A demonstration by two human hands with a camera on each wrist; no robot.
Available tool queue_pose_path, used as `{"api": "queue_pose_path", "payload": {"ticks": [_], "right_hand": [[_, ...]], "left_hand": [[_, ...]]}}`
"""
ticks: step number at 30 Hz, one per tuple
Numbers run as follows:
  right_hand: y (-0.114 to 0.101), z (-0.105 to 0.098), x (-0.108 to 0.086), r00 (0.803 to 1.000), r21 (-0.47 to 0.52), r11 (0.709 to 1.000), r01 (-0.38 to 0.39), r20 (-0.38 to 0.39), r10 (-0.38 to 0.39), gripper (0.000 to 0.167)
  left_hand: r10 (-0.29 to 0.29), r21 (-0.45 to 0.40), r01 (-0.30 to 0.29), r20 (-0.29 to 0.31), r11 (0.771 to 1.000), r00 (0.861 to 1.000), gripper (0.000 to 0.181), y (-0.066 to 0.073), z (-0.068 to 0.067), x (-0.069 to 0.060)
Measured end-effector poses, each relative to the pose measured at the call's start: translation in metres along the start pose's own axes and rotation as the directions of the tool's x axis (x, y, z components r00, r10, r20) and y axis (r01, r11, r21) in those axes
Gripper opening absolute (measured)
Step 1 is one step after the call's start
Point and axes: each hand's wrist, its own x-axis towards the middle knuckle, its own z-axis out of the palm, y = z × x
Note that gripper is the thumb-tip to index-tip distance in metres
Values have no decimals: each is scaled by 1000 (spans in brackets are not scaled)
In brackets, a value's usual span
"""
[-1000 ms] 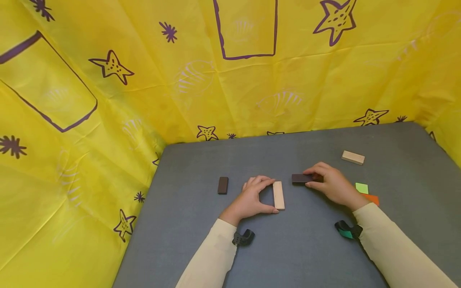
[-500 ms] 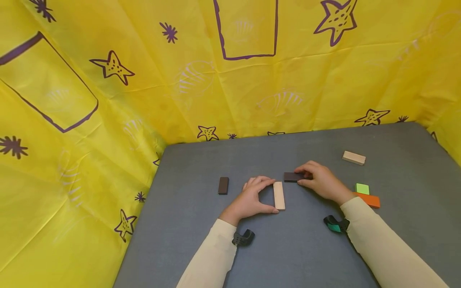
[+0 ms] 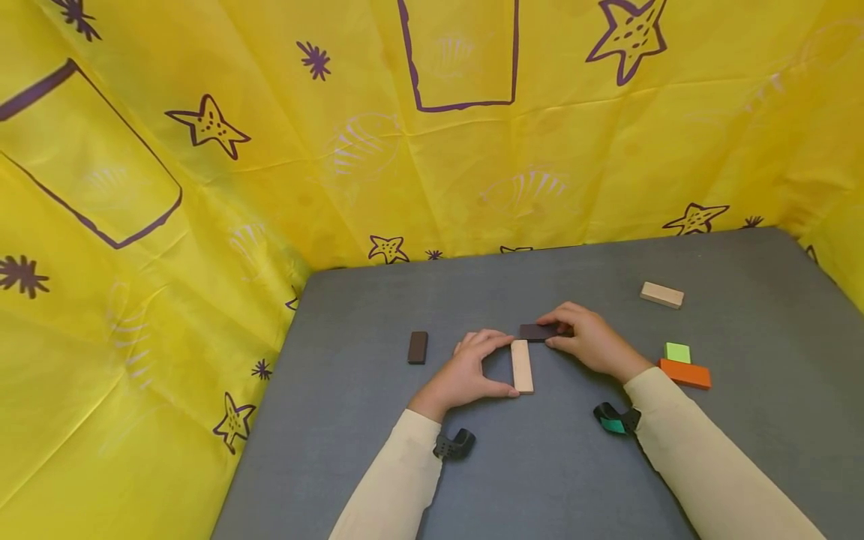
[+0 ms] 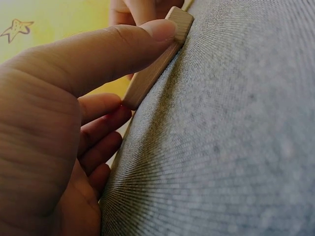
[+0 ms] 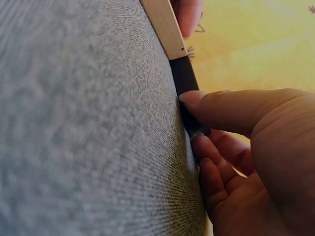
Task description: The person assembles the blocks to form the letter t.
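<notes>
1. The left sleeve (image 3: 394, 476), on the side nearer the desk's (image 3: 324, 420) left edge, is showing a plain cream fabric with soft creases.
2. The right sleeve (image 3: 709, 450), nearer the desk's right edge, is matching it in colour and long cut.
3. The left wrist device (image 3: 455, 445) is showing a black, curved, hook-like shape with small dotted markings.
4. The right wrist device (image 3: 624, 421) is repeating that black curve and bearing a green patch (image 3: 613, 426).

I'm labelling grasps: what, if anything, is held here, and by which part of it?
The left grip pinches the nearer pale block by its two short ends; the right grip pinches the right-hand dark block by its long sides.
</notes>
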Motion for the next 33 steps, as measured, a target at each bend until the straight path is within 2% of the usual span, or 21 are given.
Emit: {"api": "queue_pose_path", "payload": {"ticks": [13,17,21,26,30,33], "right_hand": [[6,5,2,1000,37,999,-6,16,5,36],[9,5,1,1000,52,999,1,15,-1,40],[11,6,1,1000,49,999,-3,12,2,39],[11,6,1,1000,55,998,-16,12,16,37],[11,6,0,1000,54,998,-20,9,19,37],[11,5,0,1000,55,998,-18,6,18,36]], "left_hand": [[-11,-18,11,-2,1000,1000,86,1,2,1],[-22,-64,19,-38,998,999,84,2,1,0],[-13,-128,-1,-109,992,994,79,3,-1,-2],[43,-220,-92,-218,971,975,71,3,-9,-4],[71,-271,-161,-315,949,946,59,-1,-19,-7],[82,-320,-213,-377,923,923,47,-6,-26,-9]]}}
